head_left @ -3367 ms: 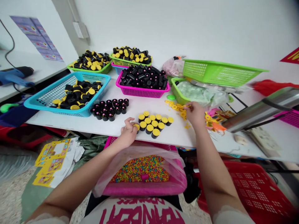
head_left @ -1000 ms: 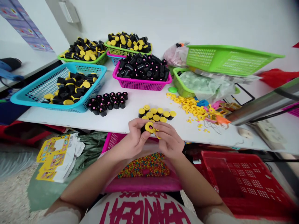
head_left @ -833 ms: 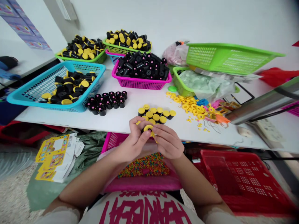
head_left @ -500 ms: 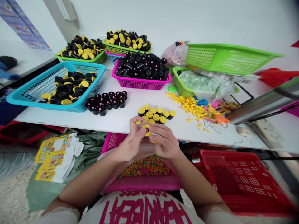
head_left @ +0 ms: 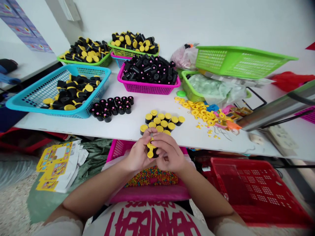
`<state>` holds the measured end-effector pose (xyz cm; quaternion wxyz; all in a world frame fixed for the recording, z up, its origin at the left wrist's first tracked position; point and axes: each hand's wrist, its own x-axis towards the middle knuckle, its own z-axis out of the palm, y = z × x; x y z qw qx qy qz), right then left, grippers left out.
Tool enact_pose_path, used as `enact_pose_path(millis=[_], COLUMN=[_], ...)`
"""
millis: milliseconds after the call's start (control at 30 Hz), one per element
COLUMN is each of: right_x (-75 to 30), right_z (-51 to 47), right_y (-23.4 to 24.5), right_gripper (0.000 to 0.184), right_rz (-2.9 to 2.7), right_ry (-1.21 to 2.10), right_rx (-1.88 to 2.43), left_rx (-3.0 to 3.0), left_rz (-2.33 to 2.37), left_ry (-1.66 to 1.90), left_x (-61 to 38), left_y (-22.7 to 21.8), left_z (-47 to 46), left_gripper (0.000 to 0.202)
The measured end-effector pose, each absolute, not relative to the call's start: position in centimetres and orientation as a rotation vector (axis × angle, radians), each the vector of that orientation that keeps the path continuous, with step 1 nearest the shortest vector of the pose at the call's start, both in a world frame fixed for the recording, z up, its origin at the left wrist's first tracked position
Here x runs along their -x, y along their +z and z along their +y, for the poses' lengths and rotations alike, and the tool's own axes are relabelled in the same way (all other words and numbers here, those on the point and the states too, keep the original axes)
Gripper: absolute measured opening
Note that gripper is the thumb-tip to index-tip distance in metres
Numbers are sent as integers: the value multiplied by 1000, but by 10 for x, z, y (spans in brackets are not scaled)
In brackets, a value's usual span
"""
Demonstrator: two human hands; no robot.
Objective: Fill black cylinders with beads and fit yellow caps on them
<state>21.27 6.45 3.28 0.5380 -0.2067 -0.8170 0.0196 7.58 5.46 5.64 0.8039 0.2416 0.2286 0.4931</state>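
Both hands meet just in front of the white table's near edge (head_left: pixel 123 131). My left hand (head_left: pixel 139 152) and my right hand (head_left: pixel 168 154) are closed together around a small black cylinder with a yellow cap (head_left: pixel 151 150). Just beyond them stands a cluster of yellow-capped black cylinders (head_left: pixel 161 121). A group of uncapped black cylinders with pink centres (head_left: pixel 112 106) stands to the left. Loose yellow rings (head_left: pixel 200 109) lie scattered to the right. Below my hands a pink basket (head_left: pixel 147 193) holds a bag of multicoloured beads (head_left: pixel 152 175).
A blue basket (head_left: pixel 36 95), two green baskets (head_left: pixel 85 57) (head_left: pixel 134 44) of capped cylinders and a pink basket (head_left: pixel 149 87) of black cylinders stand behind. Green baskets (head_left: pixel 236 60) sit at the right. A metal bar (head_left: pixel 278 106) juts in. A red crate (head_left: pixel 256 193) stands lower right.
My hands have dropped slightly toward me with the piece between them. One more capped cylinder now stands at the cluster's left front. Earlier my right hand fetched a ring from the pile.
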Motion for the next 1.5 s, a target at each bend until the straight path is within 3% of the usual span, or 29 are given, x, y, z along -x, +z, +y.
enact_pose_path(millis=[200, 333, 433, 600, 733, 900, 1100, 1167, 1300, 1400, 1500], right_x=[-216, -222, -222, -215, -210, -209, -226, -252, -324, -362, -374], right_z=[59, 63, 65, 64, 62, 58, 74, 96, 156, 192, 207], right_y=[44, 55, 55, 49, 46, 42, 57, 65, 64, 46, 28], right_gripper=[45, 29, 16, 20, 43, 42, 52, 53, 29, 35, 47], right_rz=[-1948, -1810, -1721, -1663, -1536, -1457, -1638, -1678, -1635, -1727, -1816], right_ry=[244, 635, 670, 780, 1182, 1525, 1179, 867, -11, -130, -134], right_rx=[563, 512, 513, 587, 626, 648, 784, 962, 1578, 2001, 2173], left_rx=[-601, -1017, -1434, -2019, -2388, -2579, -2551, -2440, -2027, -1847, -1829], left_rz=[501, 486, 492, 611, 700, 705, 1072, 1215, 1515, 1665, 1663], left_ry=[1001, 1082, 1114, 1255, 1298, 1122, 1241, 1304, 1039, 832, 843], left_x=[-74, -62, -51, -40, -32, -30, -27, -17, 0, 0, -10], left_y=[57, 46, 41, 47, 55, 67, 71, 65, 48, 41, 37], left_z=[51, 47, 49, 59, 63, 59, 60, 65, 74, 79, 86], left_gripper=[30, 39, 37, 32, 31, 19, 29, 41, 59, 64, 67])
